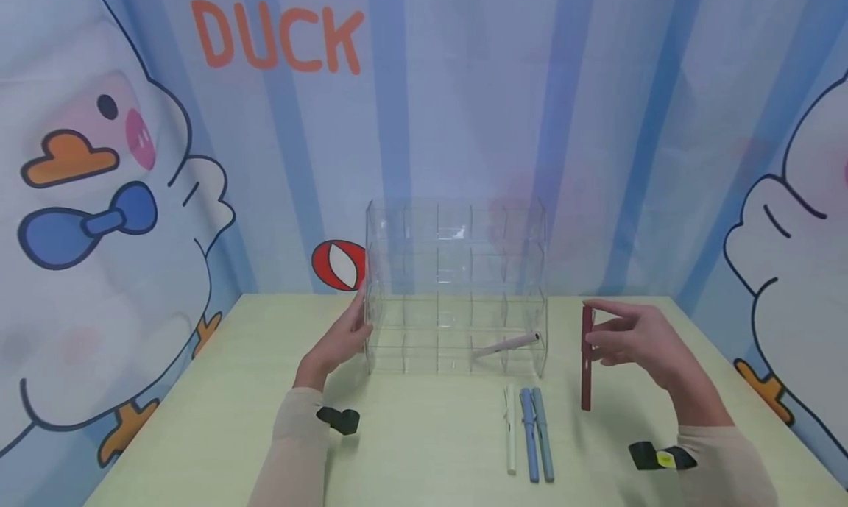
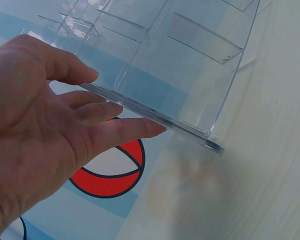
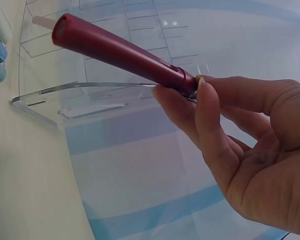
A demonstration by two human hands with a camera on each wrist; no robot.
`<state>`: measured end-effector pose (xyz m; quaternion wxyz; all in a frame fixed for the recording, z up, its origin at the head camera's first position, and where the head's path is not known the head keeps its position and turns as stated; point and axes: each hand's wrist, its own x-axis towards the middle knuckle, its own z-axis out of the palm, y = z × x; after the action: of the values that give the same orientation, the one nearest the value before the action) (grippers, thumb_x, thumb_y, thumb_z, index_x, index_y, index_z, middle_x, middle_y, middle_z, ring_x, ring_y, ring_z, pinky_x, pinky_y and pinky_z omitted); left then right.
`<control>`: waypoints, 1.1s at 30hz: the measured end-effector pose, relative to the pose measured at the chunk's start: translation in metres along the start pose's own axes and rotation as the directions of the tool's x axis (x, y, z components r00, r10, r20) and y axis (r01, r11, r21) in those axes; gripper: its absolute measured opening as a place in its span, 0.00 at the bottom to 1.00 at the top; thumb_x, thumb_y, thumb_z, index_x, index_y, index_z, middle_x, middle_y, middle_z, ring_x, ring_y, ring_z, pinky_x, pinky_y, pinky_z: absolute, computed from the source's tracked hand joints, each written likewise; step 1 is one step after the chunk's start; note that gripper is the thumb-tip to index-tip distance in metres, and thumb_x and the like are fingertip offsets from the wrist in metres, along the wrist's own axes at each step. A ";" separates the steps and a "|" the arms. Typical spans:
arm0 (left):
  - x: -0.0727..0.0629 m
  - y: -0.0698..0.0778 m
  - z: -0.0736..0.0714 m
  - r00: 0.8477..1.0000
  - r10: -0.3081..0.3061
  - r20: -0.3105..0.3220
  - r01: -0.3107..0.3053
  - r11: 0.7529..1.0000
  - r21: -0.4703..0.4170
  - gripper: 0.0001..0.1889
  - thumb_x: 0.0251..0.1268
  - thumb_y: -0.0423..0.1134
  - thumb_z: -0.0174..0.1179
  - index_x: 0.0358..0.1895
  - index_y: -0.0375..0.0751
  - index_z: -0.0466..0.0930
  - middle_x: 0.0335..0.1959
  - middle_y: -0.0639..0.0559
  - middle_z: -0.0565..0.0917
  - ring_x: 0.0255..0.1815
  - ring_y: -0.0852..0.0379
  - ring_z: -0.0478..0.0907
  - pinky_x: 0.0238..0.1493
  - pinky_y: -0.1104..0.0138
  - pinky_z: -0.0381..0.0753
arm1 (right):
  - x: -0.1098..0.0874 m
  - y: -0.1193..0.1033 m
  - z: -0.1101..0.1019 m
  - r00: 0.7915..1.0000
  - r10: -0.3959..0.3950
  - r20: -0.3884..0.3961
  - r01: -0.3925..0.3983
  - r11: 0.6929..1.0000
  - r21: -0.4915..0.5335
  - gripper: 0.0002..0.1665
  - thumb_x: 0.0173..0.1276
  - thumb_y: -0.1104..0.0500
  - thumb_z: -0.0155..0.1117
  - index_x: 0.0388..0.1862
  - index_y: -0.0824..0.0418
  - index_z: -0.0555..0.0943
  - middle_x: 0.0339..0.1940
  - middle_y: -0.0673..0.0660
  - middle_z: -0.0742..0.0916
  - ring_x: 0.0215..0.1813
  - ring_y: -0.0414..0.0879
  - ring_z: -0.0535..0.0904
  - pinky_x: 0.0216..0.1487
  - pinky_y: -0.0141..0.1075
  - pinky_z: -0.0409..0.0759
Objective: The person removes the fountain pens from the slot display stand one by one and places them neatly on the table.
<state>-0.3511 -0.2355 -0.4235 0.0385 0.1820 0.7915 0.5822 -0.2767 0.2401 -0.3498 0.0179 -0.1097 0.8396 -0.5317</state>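
A dark red pen stands nearly upright in my right hand, to the right of a clear plastic compartment rack. Thumb and fingers pinch the pen near its clip end, as the right wrist view shows the pen reaching out from the fingertips. My left hand holds the rack's left side edge. In the left wrist view the thumb lies on one face of the side panel, with the fingers against the other. One pale pen lies slanted in the rack's lowest row, at the right.
On the table in front of the rack lie a pale green pen, a blue pen and a grey-blue pen, side by side. Behind the rack hangs a striped blue cloth with duck drawings.
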 end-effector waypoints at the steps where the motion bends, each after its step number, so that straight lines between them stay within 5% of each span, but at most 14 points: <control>1: 0.000 0.000 0.000 1.000 0.001 0.000 -0.001 1.000 0.001 0.45 0.78 0.26 0.40 0.78 0.81 0.30 0.83 0.50 0.38 0.80 0.40 0.43 0.59 0.33 0.67 | 0.000 0.001 0.000 1.000 0.003 0.002 -0.003 1.000 -0.002 0.41 0.68 0.66 0.66 0.78 0.66 0.62 0.51 0.73 0.84 0.40 0.57 0.88 0.39 0.43 0.86; 16: -0.001 -0.003 0.001 1.000 0.015 0.004 -0.015 1.000 0.017 0.45 0.77 0.27 0.40 0.78 0.81 0.30 0.83 0.48 0.39 0.80 0.39 0.45 0.57 0.32 0.67 | 0.011 0.021 0.016 0.976 0.159 0.150 -0.158 0.987 -0.014 0.38 0.66 0.66 0.66 0.73 0.74 0.64 0.40 0.64 0.88 0.35 0.57 0.88 0.40 0.49 0.85; 33: 0.000 -0.001 -0.001 1.000 0.030 0.002 -0.030 0.999 0.027 0.46 0.76 0.25 0.39 0.78 0.80 0.30 0.83 0.51 0.36 0.81 0.44 0.41 0.63 0.35 0.63 | 0.019 0.033 0.034 0.953 0.208 0.221 -0.202 0.978 -0.049 0.39 0.61 0.70 0.68 0.69 0.79 0.65 0.33 0.64 0.88 0.31 0.56 0.87 0.38 0.50 0.86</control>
<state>-0.3512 -0.2363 -0.4241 0.0282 0.1948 0.7963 0.5719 -0.2955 0.2199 -0.3920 0.1662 -0.0816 0.8458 -0.5002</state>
